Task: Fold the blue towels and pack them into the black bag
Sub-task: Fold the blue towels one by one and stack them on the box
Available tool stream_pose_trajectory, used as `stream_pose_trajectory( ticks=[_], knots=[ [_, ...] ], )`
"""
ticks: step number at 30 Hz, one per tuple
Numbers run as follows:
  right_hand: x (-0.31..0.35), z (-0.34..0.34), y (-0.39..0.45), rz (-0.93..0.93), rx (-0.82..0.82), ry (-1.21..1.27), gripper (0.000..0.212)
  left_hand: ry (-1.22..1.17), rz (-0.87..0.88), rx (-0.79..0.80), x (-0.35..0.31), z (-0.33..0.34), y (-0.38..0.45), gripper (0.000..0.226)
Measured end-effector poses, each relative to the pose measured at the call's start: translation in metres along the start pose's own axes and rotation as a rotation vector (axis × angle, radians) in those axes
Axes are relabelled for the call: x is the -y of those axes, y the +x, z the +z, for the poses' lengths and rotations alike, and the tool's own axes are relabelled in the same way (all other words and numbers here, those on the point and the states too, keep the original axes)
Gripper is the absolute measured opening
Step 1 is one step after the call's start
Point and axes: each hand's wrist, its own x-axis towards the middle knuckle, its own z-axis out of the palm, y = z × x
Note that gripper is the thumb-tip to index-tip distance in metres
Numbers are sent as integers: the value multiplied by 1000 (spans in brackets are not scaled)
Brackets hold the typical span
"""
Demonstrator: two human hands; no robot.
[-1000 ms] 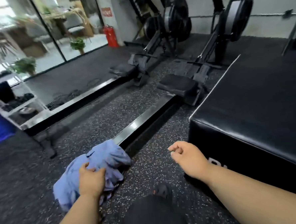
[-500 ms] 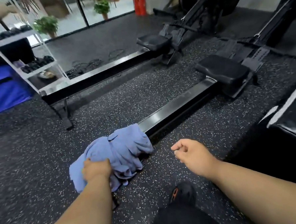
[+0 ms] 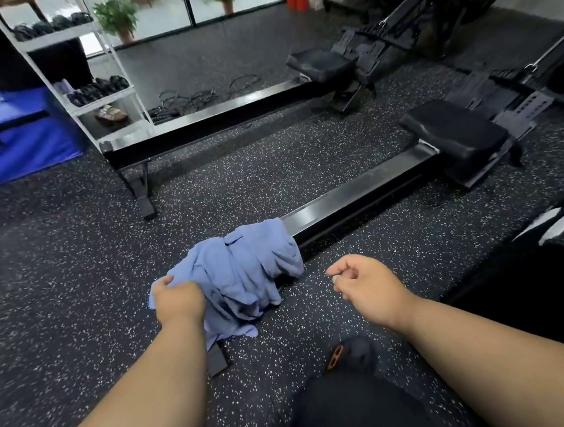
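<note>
A crumpled blue towel (image 3: 244, 268) lies draped over the near end of a black rowing machine rail (image 3: 355, 197) on the speckled gym floor. My left hand (image 3: 178, 297) grips the towel's left edge, fingers curled into the cloth. To the right of the towel, my right hand (image 3: 364, 282) hovers above the floor with its fingers loosely curled and holding nothing. No black bag is in view.
A second rower rail (image 3: 209, 118) runs across behind. A white shelf rack (image 3: 108, 101) with shoes stands at the back left beside a blue mat (image 3: 19, 143). A black padded box (image 3: 562, 232) is at the right edge. My knee and shoe (image 3: 352, 357) are below.
The view has tilted down and to the left. My left hand has slid to the towel's left edge and keeps its grip. The right hand stays hovering.
</note>
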Motion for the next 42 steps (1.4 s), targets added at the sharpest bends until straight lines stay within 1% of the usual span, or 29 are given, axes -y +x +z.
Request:
stream_pose_trajectory(
  ticks=[5,8,12,15,19,23,25,27,28,30,31,32,34,35,37,39,42],
  knots=[
    [25,-5,-34,-33,-36,45,17,-80,224,19,-34,-26,-43,47],
    [38,-11,-61,-63,-82,46,18,-189,342,48,-61,-48,-68,42],
    [50,-26,-101,-114,-158,72,18,-327,462,187,-104,-83,-105,42],
    [55,-38,-133,-154,-220,122,20,-423,582,327,-139,-109,-166,41],
    [66,-58,-188,-187,-272,199,39,-422,725,569,-171,-134,-266,42],
    [69,-89,-249,-195,-305,239,58,-457,760,841,-183,-147,-367,43],
    [68,-108,-282,-215,-316,310,61,-466,760,960,-185,-149,-411,44],
    [66,-127,-315,-260,-326,411,54,-472,756,1058,-184,-151,-452,46],
    [64,-136,-333,-280,-333,447,46,-470,766,1099,-182,-150,-471,47],
    [54,-151,-361,-290,-388,432,33,-449,796,1171,-178,-148,-504,49],
    [48,-158,-376,-280,-436,389,34,-442,803,1204,-175,-147,-520,49],
    [42,-165,-392,-288,-491,352,40,-440,804,1232,-171,-144,-532,49],
    [30,-180,-421,-305,-592,310,59,-439,793,1265,-164,-136,-553,49],
    [27,-186,-436,-310,-621,298,64,-434,787,1266,-160,-132,-562,49],
    [21,-197,-463,-344,-664,286,62,-425,773,1253,-152,-122,-577,50],
    [16,-207,-486,-389,-751,268,56,-424,760,1231,-146,-112,-586,51],
    [11,-220,-516,-428,-876,263,47,-384,801,1199,-140,-99,-594,53]
  ],
)
